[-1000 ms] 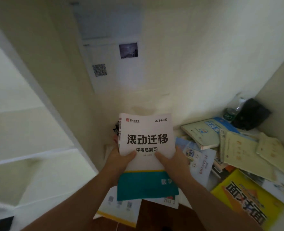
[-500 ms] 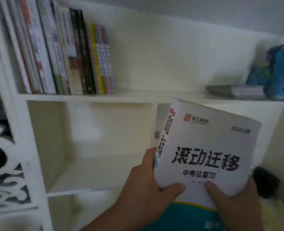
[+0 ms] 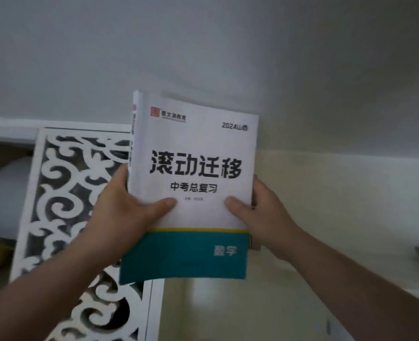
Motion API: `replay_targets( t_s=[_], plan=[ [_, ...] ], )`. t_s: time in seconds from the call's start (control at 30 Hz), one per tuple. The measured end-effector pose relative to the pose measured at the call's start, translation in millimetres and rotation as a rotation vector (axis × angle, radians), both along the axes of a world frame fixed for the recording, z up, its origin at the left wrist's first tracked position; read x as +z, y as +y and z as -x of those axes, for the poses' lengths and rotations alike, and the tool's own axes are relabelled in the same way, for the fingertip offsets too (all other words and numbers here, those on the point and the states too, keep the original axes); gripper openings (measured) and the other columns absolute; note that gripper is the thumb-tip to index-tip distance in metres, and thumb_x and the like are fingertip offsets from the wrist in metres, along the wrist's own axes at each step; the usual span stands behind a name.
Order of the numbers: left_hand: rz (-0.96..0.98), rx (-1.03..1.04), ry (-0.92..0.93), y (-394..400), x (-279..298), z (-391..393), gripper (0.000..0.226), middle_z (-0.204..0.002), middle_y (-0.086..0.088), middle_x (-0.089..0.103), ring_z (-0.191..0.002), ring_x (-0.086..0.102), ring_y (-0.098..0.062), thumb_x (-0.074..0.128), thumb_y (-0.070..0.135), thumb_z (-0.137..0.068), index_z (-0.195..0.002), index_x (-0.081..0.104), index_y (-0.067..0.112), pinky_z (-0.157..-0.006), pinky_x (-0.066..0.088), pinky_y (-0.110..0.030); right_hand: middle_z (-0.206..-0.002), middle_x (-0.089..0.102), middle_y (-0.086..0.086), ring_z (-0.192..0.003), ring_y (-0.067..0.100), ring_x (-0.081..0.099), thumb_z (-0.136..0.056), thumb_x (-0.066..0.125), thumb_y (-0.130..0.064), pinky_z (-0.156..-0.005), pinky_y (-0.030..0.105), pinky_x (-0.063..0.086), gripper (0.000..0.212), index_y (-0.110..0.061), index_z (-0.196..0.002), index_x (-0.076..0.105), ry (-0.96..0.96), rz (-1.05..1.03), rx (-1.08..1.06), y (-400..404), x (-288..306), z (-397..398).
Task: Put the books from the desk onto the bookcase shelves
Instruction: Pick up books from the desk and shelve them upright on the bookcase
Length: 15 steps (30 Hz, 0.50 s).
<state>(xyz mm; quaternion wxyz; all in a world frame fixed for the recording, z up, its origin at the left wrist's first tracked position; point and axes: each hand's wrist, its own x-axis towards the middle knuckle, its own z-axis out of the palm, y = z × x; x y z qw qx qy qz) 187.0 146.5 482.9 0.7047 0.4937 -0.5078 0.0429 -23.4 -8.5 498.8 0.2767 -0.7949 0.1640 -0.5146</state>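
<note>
A person lifts a thick white-and-teal book (image 3: 191, 183) high against the top of the bookcase (image 3: 326, 193), both hands clamped on its sides. The left hand (image 3: 127, 212) and right hand (image 3: 265, 212) each pinch the cover, thumbs on the front, fingers (image 3: 255, 190) curled behind. A second ago it hung over the cluttered tabletop; half a second ago, level with the filled shelf. It has now cleared both, apparently headed for an upper spot beside the white fretwork panel (image 3: 63, 205).
</note>
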Motion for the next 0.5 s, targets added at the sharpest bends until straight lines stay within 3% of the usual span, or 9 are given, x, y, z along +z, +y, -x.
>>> replay_targets(
  t_s=[0.07, 0.1, 0.17, 0.23, 0.3, 0.37, 0.5],
  plan=[
    [0.004, 0.12, -0.019, 16.0, 3.2, -19.9, 0.061, -0.095, 0.02, 0.073, -0.08, 0.071, 0.003, 0.094, 0.026, -0.073, -0.118, 0.056, 0.039, -0.064, 0.051, -0.02, -0.128, 0.07, -0.014, -0.117, 0.01, 0.067, -0.099, 0.067, -0.048, -0.103, 0.047, 0.055, 0.033, -0.038, -0.13, 0.061, 0.145, 0.113, -0.038, -16.5, 8.2, -22.8],
    [0.01, 0.179, -0.031, 23.3, 3.5, -29.2, 0.06, -0.096, 0.02, 0.07, -0.081, 0.069, 0.0, 0.094, 0.027, -0.072, -0.116, 0.055, 0.04, -0.064, 0.05, -0.022, -0.141, 0.061, -0.009, -0.13, 0.014, 0.057, -0.098, 0.063, -0.057, -0.112, 0.047, 0.048, 0.043, -0.039, -0.136, 0.057, 0.223, 0.203, -0.149, -26.4, 11.8, -33.4],
    [0.047, 0.263, -0.039, 37.3, 3.2, -46.0, 0.056, -0.101, 0.018, 0.069, -0.089, 0.068, -0.006, 0.094, 0.028, -0.071, -0.111, 0.056, 0.041, -0.068, 0.054, -0.031, -0.163, 0.027, 0.0, -0.15, 0.028, 0.024, -0.091, 0.059, -0.072, -0.123, 0.052, 0.027, 0.07, -0.04, -0.151, 0.041, 0.359, 0.39, -0.505, -46.0, 18.0, -54.1],
    [0.071, 0.34, -0.045, 47.8, 2.0, -62.5, 0.054, -0.1, 0.018, 0.071, -0.09, 0.069, -0.009, 0.094, 0.027, -0.071, -0.106, 0.058, 0.046, -0.07, 0.055, -0.034, -0.169, 0.0, 0.001, -0.155, 0.041, 0.002, -0.081, 0.059, -0.081, -0.124, 0.067, 0.012, 0.094, -0.044, -0.158, 0.023, 0.401, 0.53, -0.714, -59.0, 21.1, -75.7],
    [0.091, 0.407, -0.047, 55.4, 2.2, -74.4, 0.055, -0.097, 0.029, 0.071, -0.089, 0.069, -0.008, 0.095, 0.028, -0.069, -0.102, 0.058, 0.052, -0.07, 0.057, -0.034, -0.172, -0.011, 0.004, -0.156, 0.048, -0.011, -0.079, 0.06, -0.083, -0.12, 0.077, 0.004, 0.104, -0.044, -0.162, 0.011, 0.454, 0.643, -0.724, -70.6, 20.7, -103.6],
    [0.105, 0.468, -0.047, 58.7, 4.3, -79.2, 0.061, -0.097, 0.041, 0.067, -0.091, 0.069, -0.011, 0.097, 0.03, -0.067, -0.101, 0.057, 0.059, -0.075, 0.061, -0.042, -0.173, -0.013, 0.005, -0.157, 0.049, -0.016, -0.08, 0.058, -0.085, -0.119, 0.079, -0.003, 0.107, -0.044, -0.164, 0.006, 0.484, 0.742, -0.7, -77.8, 23.7, -130.6],
    [0.11, 0.52, -0.031, 50.5, 0.4, -86.1, 0.063, -0.097, 0.032, 0.069, -0.093, 0.069, -0.014, 0.098, 0.026, -0.067, -0.099, 0.056, 0.063, -0.084, 0.06, -0.054, -0.174, -0.016, 0.005, -0.157, 0.051, -0.015, -0.072, 0.053, -0.096, -0.116, 0.079, -0.013, 0.118, -0.046, -0.164, -0.003, 0.481, 0.779, -0.694, -85.4, 40.8, -166.2]
  ],
)
